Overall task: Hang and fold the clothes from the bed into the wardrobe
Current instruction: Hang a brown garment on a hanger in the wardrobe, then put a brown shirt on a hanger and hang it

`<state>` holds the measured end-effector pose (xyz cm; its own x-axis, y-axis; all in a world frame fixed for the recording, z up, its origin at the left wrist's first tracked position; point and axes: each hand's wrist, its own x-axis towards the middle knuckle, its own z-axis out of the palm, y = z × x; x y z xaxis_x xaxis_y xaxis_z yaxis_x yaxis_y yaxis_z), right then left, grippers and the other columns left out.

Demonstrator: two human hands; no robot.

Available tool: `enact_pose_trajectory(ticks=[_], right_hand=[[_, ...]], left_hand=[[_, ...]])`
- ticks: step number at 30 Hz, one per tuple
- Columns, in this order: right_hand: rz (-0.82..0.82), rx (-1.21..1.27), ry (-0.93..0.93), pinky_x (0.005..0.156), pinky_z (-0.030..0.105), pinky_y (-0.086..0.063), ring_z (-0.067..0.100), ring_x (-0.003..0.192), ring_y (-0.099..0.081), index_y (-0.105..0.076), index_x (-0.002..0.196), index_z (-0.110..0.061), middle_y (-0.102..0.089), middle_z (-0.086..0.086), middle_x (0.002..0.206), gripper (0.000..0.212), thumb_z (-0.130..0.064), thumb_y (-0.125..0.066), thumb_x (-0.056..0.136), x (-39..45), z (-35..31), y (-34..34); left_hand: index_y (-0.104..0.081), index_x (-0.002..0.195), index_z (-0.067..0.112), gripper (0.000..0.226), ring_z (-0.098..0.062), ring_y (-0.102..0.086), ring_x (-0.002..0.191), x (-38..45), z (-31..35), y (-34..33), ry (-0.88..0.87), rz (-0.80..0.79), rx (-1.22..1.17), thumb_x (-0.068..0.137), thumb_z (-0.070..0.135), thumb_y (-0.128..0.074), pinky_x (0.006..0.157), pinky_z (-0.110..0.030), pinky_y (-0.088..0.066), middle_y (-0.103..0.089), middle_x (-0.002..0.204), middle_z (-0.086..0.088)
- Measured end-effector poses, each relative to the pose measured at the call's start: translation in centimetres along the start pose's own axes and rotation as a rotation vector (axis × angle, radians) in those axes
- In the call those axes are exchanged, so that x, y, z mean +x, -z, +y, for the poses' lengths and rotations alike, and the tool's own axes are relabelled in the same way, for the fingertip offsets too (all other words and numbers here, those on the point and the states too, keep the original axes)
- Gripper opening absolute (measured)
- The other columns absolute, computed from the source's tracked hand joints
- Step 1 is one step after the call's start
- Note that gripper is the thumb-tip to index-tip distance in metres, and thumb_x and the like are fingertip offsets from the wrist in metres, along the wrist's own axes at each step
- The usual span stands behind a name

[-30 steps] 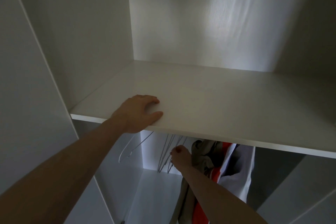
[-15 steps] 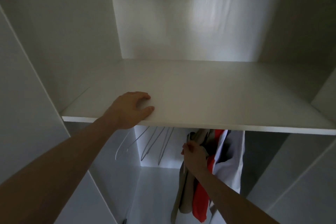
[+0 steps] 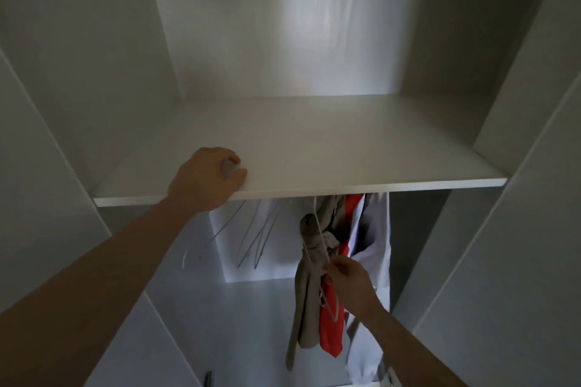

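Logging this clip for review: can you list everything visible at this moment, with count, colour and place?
Shelf: one, white, across the wardrobe at mid height.
Wardrobe walls: white, left, back and right of the shelf.
Bare hangers: several, exact count unclear, pale wire, hanging under the shelf left of the clothes.
Khaki garment: one, hanging under the shelf, leftmost of the clothes.
Red garment: one, red with white, hanging beside the khaki one.
White garment: one, hanging rightmost.
Held hanger: one, pale, in front of the khaki garment.
Left hand: resting on the shelf's front edge.
Right hand: grip pinching the held hanger.
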<state>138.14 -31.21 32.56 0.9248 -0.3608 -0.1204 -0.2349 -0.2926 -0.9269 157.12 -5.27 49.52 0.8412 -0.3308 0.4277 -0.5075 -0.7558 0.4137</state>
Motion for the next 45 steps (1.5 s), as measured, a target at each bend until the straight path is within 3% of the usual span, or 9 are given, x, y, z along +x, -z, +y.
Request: enact_pose_trajectory(ticks=[4, 9, 16, 21, 28, 32, 36, 40, 45], right_hand=[[0.046, -0.156, -0.028, 0.062, 0.012, -0.048, 0.000, 0.061, -0.065, -0.071, 0.088, -0.012, -0.069, -0.003, 0.068, 0.033, -0.026, -0.050, 0.107, -6.6, -0.6, 3.3], [0.130, -0.248, -0.059, 0.055, 0.013, -0.040, 0.003, 0.054, -0.056, -0.073, 0.089, -0.030, -0.067, -0.008, 0.068, 0.030, -0.024, -0.048, 0.105, -17.9, -0.6, 6.4], [0.330, -0.309, -0.252, 0.056, 0.024, -0.043, 0.008, 0.056, -0.056, -0.070, 0.087, -0.037, -0.070, -0.016, 0.083, 0.030, -0.030, -0.049, 0.107, -35.9, 1.4, 9.2], [0.554, -0.271, -0.346, 0.059, 0.022, -0.042, 0.023, 0.068, -0.058, -0.071, 0.087, -0.036, -0.069, -0.015, 0.080, 0.028, -0.030, -0.052, 0.106, -49.8, 2.4, 10.1], [0.841, -0.222, -0.442, 0.068, 0.017, -0.046, 0.003, 0.073, -0.059, -0.070, 0.092, -0.031, -0.068, -0.011, 0.078, 0.020, -0.023, -0.056, 0.104, -68.6, 4.3, 8.0], [1.009, -0.189, -0.511, 0.068, 0.019, -0.045, 0.006, 0.072, -0.059, -0.070, 0.086, -0.032, -0.067, -0.009, 0.076, 0.026, -0.018, -0.056, 0.104, -80.3, 5.1, 6.6], [1.150, -0.167, -0.589, 0.060, 0.013, -0.038, 0.001, 0.064, -0.055, -0.067, 0.083, -0.030, -0.064, -0.012, 0.072, 0.027, -0.019, -0.054, 0.105, -92.5, 5.9, 5.3], [1.276, -0.150, -0.666, 0.066, 0.032, -0.048, 0.013, 0.068, -0.059, -0.067, 0.087, -0.024, -0.068, -0.001, 0.079, 0.023, -0.028, -0.052, 0.104, -103.3, 7.0, 3.8], [1.366, -0.149, -0.761, 0.068, 0.023, -0.048, 0.005, 0.069, -0.059, -0.066, 0.087, -0.028, -0.067, -0.009, 0.078, 0.023, -0.029, -0.050, 0.105, -113.4, 8.6, 1.4]], left_hand=[[-0.072, 0.101, 0.033, 0.016, -0.014, -0.058, 0.120, -2.5, 1.0, -0.4, -0.077, 0.224, -0.136, 0.087, 0.039, -0.071, 0.101, -0.029, -0.045, -0.066, 0.125, 0.020], [-0.072, 0.091, 0.020, 0.011, -0.012, -0.060, 0.104, -8.5, 5.1, -3.5, -0.300, 0.422, -0.493, 0.087, 0.010, -0.069, 0.096, -0.021, -0.042, -0.068, 0.112, 0.012], [-0.070, 0.098, 0.034, 0.024, -0.010, -0.065, 0.095, -19.9, 10.7, -9.3, -0.288, -0.200, -0.734, 0.091, 0.011, -0.073, 0.073, -0.012, -0.049, -0.069, 0.106, 0.013], [-0.063, 0.115, 0.041, 0.042, -0.017, -0.063, 0.107, -26.9, 15.4, -12.2, -0.375, -0.661, -0.617, 0.087, 0.012, -0.076, 0.085, -0.029, -0.050, -0.065, 0.117, 0.009], [-0.051, 0.130, 0.050, 0.062, 0.008, -0.048, 0.120, -38.6, 26.4, -12.4, -0.673, -0.882, -0.711, 0.087, 0.014, -0.077, 0.099, -0.033, -0.047, -0.052, 0.136, 0.022], [-0.051, 0.132, 0.042, 0.058, -0.015, -0.051, 0.128, -48.5, 34.3, -11.5, -0.799, -0.967, -0.726, 0.088, 0.015, -0.078, 0.106, -0.045, -0.045, -0.053, 0.135, 0.012], [-0.051, 0.122, 0.053, 0.059, -0.014, -0.052, 0.127, -60.3, 40.5, -10.2, -0.779, -1.077, -0.894, 0.089, 0.011, -0.077, 0.100, -0.041, -0.047, -0.055, 0.138, 0.009], [-0.049, 0.118, 0.058, 0.066, -0.019, -0.053, 0.125, -70.6, 45.7, -9.3, -0.724, -1.177, -0.964, 0.086, 0.010, -0.080, 0.096, -0.042, -0.050, -0.049, 0.140, 0.008], [-0.037, 0.148, 0.036, 0.079, -0.022, -0.052, 0.127, -81.2, 51.7, -8.0, -0.816, -1.297, -0.909, 0.085, 0.016, -0.082, 0.098, -0.045, -0.050, -0.041, 0.151, 0.008]])
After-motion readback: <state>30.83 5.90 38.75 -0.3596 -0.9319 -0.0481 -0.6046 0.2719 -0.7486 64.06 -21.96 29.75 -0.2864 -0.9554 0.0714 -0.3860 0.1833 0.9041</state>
